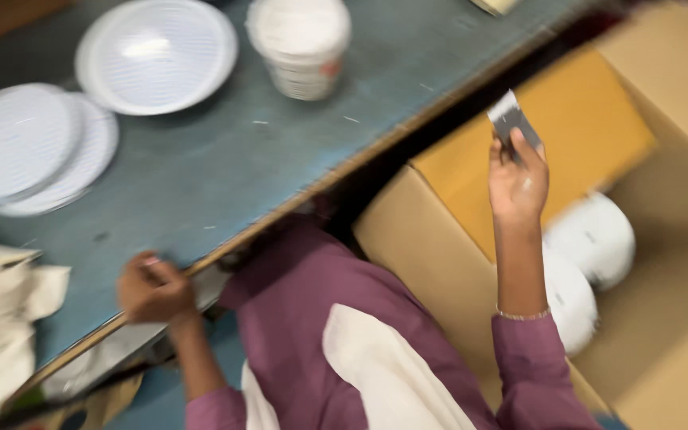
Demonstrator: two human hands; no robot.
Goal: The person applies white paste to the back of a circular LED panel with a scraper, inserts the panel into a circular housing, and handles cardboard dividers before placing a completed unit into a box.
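I am pinching a small grey card-like piece (511,121) (too blurred to tell what it is) in the fingers of my right hand (517,185), holding it up over the open cardboard box (662,318). Stacked white bowls (595,239) are lying inside that box. My left hand (153,291) is curling closed on the table edge (296,199). White plates (157,54) and a stack of white cups (300,44) are sitting on the table top, well apart from both hands.
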